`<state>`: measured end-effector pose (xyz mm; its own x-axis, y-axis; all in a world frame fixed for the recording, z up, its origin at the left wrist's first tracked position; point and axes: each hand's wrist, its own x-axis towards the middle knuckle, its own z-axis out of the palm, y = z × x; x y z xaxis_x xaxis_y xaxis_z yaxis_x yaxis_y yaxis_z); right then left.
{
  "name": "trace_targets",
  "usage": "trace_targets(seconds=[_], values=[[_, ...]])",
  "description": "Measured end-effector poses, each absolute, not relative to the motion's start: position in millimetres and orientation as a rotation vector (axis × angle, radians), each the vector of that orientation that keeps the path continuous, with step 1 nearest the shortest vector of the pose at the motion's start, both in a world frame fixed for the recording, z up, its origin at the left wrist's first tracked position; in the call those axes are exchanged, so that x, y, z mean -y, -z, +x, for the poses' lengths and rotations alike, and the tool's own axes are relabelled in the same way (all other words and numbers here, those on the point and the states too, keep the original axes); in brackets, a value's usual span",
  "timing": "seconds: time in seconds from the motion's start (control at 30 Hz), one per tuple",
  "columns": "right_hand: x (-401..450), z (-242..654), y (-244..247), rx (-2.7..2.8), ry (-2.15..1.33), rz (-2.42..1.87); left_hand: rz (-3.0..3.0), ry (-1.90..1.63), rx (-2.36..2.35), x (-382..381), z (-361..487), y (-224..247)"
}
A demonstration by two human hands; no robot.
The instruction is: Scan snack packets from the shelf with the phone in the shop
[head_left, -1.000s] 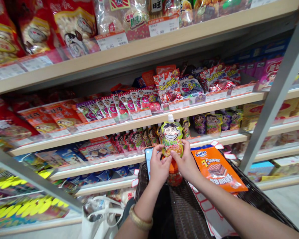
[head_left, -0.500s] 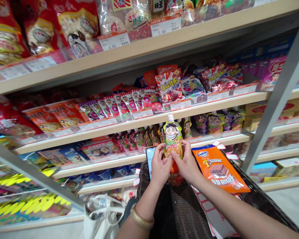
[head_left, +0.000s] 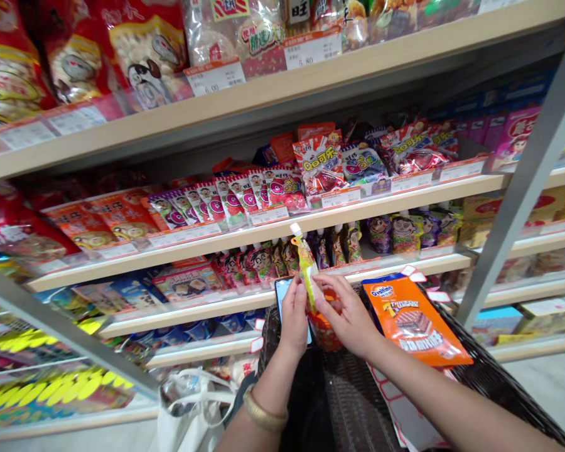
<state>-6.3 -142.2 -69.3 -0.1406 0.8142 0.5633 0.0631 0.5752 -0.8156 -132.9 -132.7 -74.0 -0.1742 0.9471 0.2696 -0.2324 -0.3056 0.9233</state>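
Between my two hands is a spouted jelly pouch (head_left: 307, 267) with a white cap, turned edge-on so its narrow side faces me. My left hand (head_left: 294, 314) is closed on its left side, and my right hand (head_left: 341, 311) grips it from the right with thumb and fingers. Behind and below the hands, an orange-red container (head_left: 324, 333) is partly hidden. A phone (head_left: 282, 290) with a lit screen lies behind my left hand. Right of my hands rests an orange Ovaltine wafer packet (head_left: 412, 320).
A dark wicker basket (head_left: 358, 402) stands beneath my hands. Shelves ahead hold gummy candy bags (head_left: 282, 188) and more spouted pouches (head_left: 406, 232). A slanted grey post (head_left: 522, 169) rises at right. A white tote bag (head_left: 193, 408) is at lower left.
The pouch has turned from showing its cartoon front to standing edge-on, tilted and shifted slightly left. Both hands have rotated with it, and more of the orange-red container shows.
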Motion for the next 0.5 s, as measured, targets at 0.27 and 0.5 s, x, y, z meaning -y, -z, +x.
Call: trace_targets(seconds=[0.27,0.5], values=[[145.8,-6.0,65.7,1.622,-0.781,-0.761,1.012,-1.612,-0.868,137.7,-130.8,67.1],[146.2,-6.5,68.3,1.656,-0.718,-0.748,1.071,-1.677,-0.926,133.4,-134.8,73.0]])
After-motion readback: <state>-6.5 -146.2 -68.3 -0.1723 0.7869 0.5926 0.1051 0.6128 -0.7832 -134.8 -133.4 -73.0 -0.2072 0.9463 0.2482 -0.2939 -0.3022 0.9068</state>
